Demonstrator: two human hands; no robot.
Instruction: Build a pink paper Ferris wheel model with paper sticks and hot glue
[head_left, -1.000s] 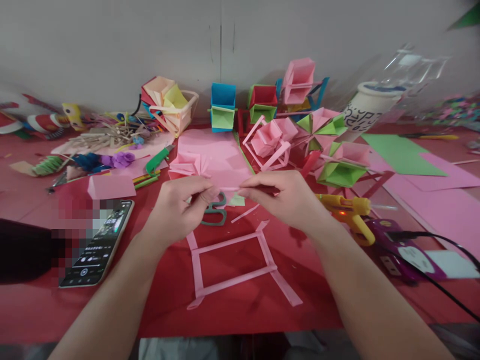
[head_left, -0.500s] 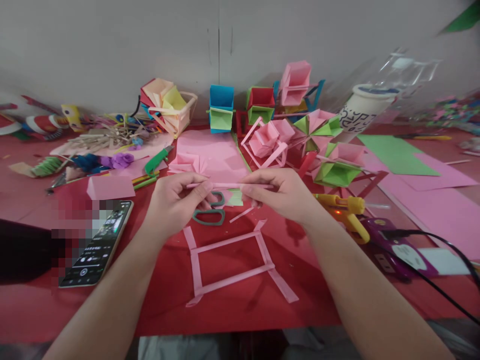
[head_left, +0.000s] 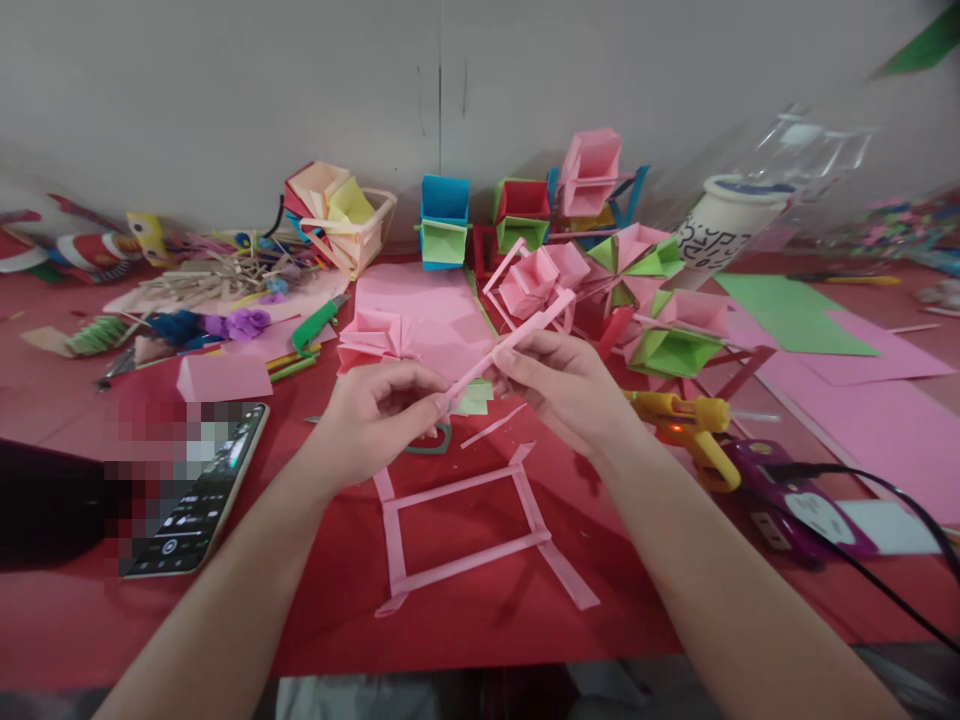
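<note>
Between both hands a folded pink paper strip (head_left: 480,367) is held at a slant, its right end raised. My left hand (head_left: 382,412) pinches the lower left end with thumb and fingers. Farther up, my right hand (head_left: 555,380) pinches the strip, and its free end sticks out beyond the fingers. Flat on the table below lies a pink paper frame (head_left: 472,562) made of strips joined at the corners. Scissors (head_left: 429,440) with grey-green handles lie partly hidden behind my left hand. A thin pink paper sliver (head_left: 495,425) rests beneath my right hand.
On the red table (head_left: 480,640), a phone (head_left: 199,500) lies at left and a green cutter (head_left: 319,325) behind it. A yellow glue gun (head_left: 694,430) and purple power strip (head_left: 795,500) with cables sit at right. Folded paper models (head_left: 532,280) and a white cup (head_left: 731,225) stand behind.
The pink strip has turned from level to slanted, its right end swinging up. My left hand has shifted slightly right and down, now covering more of the scissors.
</note>
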